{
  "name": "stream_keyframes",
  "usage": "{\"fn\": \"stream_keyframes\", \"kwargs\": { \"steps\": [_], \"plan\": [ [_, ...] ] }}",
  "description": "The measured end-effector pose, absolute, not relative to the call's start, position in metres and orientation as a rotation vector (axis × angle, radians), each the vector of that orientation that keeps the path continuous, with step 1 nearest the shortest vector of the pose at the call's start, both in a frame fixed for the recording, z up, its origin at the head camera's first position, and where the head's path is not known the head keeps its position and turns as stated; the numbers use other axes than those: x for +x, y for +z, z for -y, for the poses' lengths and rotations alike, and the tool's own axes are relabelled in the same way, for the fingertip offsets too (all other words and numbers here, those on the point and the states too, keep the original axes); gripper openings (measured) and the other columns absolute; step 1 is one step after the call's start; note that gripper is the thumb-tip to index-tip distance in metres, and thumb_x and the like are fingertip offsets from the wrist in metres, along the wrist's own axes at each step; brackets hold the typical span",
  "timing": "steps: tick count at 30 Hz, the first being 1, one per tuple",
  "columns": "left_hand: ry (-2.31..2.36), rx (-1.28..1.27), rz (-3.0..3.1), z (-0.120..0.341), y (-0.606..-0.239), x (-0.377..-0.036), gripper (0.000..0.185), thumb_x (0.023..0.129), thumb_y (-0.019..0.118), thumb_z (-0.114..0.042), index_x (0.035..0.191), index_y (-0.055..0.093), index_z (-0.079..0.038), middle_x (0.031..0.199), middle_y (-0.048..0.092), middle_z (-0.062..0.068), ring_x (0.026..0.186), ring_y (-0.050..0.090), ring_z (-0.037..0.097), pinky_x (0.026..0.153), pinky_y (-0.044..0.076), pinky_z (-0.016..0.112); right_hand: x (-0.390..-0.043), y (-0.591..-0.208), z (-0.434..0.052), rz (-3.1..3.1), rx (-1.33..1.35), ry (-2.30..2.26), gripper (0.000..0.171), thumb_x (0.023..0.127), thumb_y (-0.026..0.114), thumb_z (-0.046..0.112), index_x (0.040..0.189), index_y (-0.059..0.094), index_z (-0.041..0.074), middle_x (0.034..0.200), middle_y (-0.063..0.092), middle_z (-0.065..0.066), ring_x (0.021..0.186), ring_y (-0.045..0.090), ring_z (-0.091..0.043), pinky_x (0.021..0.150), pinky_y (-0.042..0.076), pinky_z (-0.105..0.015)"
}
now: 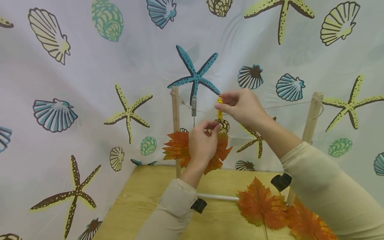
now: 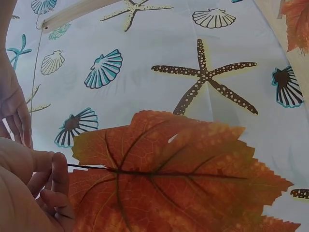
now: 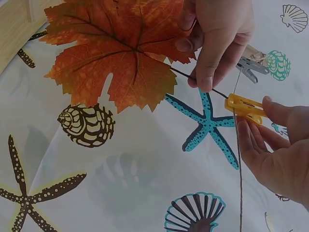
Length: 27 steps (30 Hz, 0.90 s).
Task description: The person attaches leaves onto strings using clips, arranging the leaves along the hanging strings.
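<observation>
Your left hand pinches the stem of an orange leaf, fingers curled round it, and holds the leaf just below the string. The leaf blade spreads out behind and below that hand, hanging in front of the left post; its thin stem points up toward the string. Your right hand grips a yellow clothespin at the string, thumb and fingers closed on its upper end. In the right wrist view the stem tip reaches the mouth of the yellow clothespin, touching or nearly so; you cannot tell whether it is clamped yet.

Count one leaf in hand and at least two more leaves lying on the wooden table, below the string and near the right post. There are two clothespins on the string: the yellow one and a grey clothespin just to its left, closer to the left post. Two posts carry the one string.
</observation>
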State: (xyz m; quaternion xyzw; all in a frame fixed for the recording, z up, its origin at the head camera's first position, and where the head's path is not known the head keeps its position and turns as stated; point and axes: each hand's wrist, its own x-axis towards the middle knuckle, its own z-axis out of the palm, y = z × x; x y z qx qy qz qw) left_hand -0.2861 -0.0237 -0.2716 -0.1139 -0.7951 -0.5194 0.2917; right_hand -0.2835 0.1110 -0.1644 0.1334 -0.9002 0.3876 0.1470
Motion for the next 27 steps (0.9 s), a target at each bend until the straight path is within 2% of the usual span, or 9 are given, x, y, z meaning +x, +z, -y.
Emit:
{"fn": "stream_keyframes", "kwargs": {
  "steps": [3,7,14,20,27],
  "plan": [
    [-1.38,-0.304,2.114,0.025,-0.276,-0.286,0.017,0.093,0.073,-0.026,0.103,0.077,-0.013,0.098,0.077,0.0,0.075,0.062,0.016,0.068,0.05,0.027,-0.284,-0.165,-0.111,2.6,0.378,1.141,0.043,0.091,0.075,0.03,0.128,0.068,0.008,0.119,0.071,-0.012,0.111,0.068,-0.025,0.094,0.054,-0.043],
    [-1.382,-0.309,2.068,0.027,-0.279,-0.285,0.023,0.09,0.076,-0.029,0.107,0.077,-0.013,0.102,0.077,0.0,0.07,0.066,0.015,0.062,0.052,0.026,-0.284,-0.165,-0.113,2.613,0.379,1.175,0.048,0.09,0.075,0.032,0.131,0.065,0.009,0.12,0.07,-0.011,0.112,0.066,-0.025,0.094,0.053,-0.044],
    [-1.458,-0.393,2.009,0.03,-0.278,-0.286,0.022,0.088,0.078,-0.025,0.105,0.076,-0.011,0.1,0.077,0.003,0.066,0.066,0.014,0.06,0.054,0.023,-0.282,-0.169,-0.117,2.604,0.388,1.286,0.051,0.089,0.076,0.029,0.131,0.063,0.003,0.12,0.071,-0.013,0.112,0.068,-0.025,0.1,0.052,-0.045],
    [-1.558,-0.42,1.995,0.035,-0.281,-0.285,0.021,0.089,0.078,-0.026,0.103,0.076,-0.011,0.098,0.076,0.003,0.066,0.06,0.014,0.059,0.051,0.021,-0.277,-0.175,-0.12,2.545,0.394,1.378,0.054,0.088,0.078,0.03,0.134,0.062,0.006,0.123,0.071,-0.009,0.113,0.068,-0.022,0.101,0.051,-0.044],
    [-1.62,-0.437,2.027,0.041,-0.282,-0.282,0.023,0.087,0.079,-0.03,0.101,0.077,-0.012,0.096,0.076,0.002,0.068,0.062,0.014,0.062,0.053,0.025,-0.269,-0.18,-0.126,2.489,0.406,1.434,0.057,0.088,0.077,0.034,0.137,0.06,0.01,0.127,0.07,-0.008,0.117,0.067,-0.021,0.104,0.05,-0.043]
  ]
}}
